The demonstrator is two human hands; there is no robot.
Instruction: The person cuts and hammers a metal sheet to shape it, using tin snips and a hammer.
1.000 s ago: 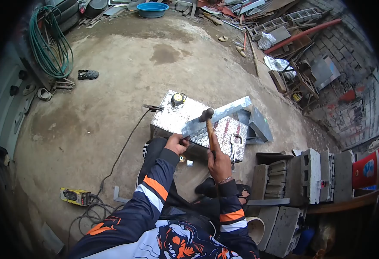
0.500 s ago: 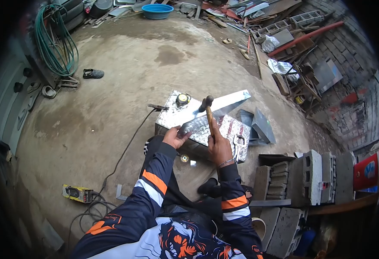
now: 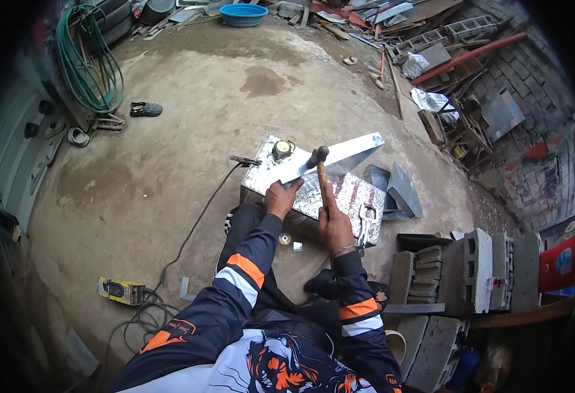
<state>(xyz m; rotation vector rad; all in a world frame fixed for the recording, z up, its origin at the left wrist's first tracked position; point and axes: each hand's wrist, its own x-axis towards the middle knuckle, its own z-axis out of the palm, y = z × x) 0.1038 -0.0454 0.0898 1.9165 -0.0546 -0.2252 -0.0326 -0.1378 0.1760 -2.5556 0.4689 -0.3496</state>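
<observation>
My left hand (image 3: 279,199) just slid further along, holding the metal strip (image 3: 347,151), probably steadier; right hand (image 3: 336,230) grips the hammer (image 3: 323,175).

head cam | worn, hi angle | fwd+dn, wide FOV | hands (image 3: 336,230) nr, flr (image 3: 196,111) beyond

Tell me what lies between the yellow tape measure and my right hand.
In the head view, the bent sheet-metal piece crosses between the tape measure and your right hand; nearer the hand, tread plate shows.
</observation>
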